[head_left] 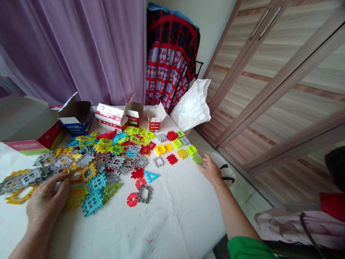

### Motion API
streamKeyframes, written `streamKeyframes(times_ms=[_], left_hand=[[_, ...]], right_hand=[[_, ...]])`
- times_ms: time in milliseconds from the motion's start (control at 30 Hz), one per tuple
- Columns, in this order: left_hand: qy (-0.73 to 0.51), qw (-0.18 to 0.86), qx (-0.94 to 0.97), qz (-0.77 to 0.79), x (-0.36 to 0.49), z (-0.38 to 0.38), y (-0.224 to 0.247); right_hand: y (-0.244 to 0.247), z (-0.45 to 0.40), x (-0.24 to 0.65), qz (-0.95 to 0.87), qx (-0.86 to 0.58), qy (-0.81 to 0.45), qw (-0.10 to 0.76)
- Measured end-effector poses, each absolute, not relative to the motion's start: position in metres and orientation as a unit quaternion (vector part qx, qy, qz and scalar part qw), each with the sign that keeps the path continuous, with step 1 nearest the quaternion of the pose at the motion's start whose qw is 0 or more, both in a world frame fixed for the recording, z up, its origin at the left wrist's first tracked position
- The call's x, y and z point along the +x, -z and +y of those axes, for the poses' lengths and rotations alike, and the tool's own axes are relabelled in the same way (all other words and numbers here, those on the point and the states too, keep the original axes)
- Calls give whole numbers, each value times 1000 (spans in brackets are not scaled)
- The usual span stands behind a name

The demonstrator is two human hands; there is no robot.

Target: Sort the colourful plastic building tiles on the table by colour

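My left hand (48, 201) rests at the left edge of a pile of colourful plastic interlocking pieces, its fingertips bent together by a yellow piece (77, 176); what they grip, if anything, is hidden. At the table's right edge, my right hand (210, 169) touches a green square piece (197, 160) with its fingers apart. That piece lies at the end of loose rows of red, yellow, grey and green squares. A blue triangle (151, 176), a dark grey frame (145, 194) and a red round piece (132, 199) lie in front of the pile.
Open cartons stand along the back of the white-covered table (172, 219), among them a blue box (76, 118) and a large box (35, 133) at left. A white bag (192, 106) stands at the back right corner. Wooden wardrobe doors (269, 90) rise on the right.
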State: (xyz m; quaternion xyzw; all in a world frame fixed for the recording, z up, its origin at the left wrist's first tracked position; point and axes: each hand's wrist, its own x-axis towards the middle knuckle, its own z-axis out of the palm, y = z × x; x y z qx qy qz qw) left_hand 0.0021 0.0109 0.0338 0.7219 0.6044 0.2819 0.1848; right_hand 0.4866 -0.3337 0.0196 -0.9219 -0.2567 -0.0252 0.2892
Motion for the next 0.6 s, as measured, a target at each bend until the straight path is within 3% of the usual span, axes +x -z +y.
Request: streamKeyframes(times_ms=[467, 600], left_hand=[[-272, 179, 728, 603, 3, 7, -39], [-270, 179, 725, 608, 4, 6, -41]], right_hand=[[-21, -334, 483, -268, -920, 24, 284], [-25, -337, 476, -283, -914, 79, 279]])
